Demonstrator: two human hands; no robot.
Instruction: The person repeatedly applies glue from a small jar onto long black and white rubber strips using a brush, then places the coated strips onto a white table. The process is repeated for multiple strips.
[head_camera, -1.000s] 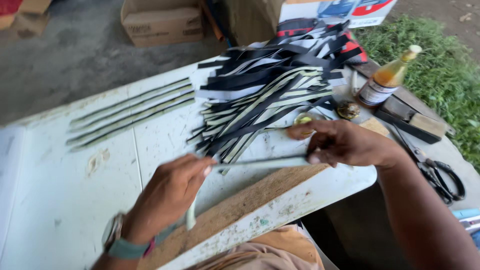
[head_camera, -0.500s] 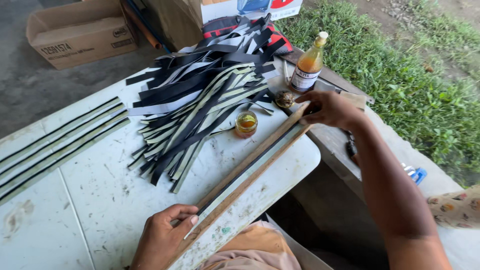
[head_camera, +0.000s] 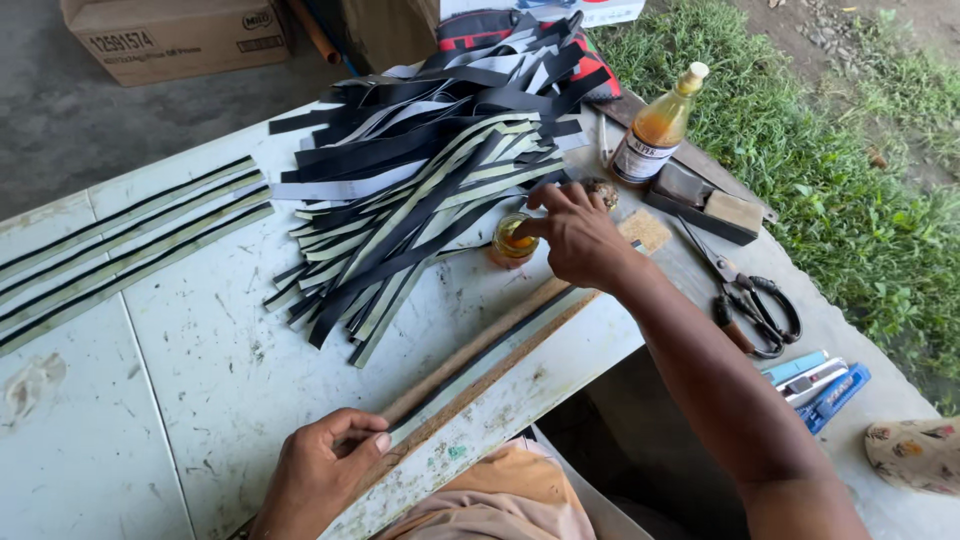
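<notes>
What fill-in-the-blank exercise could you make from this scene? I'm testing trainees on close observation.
1. The right hand reaches its fingers to the small glass jar of ____ liquid.
2. The left hand presses one end of a long strip lying on the ____ board.
3. The black-handled scissors lie to the ____ of the right forearm.

Missing words: amber; wooden; right

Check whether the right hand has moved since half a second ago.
Yes. The right hand left the strip's far end and now reaches the small jar.
</notes>
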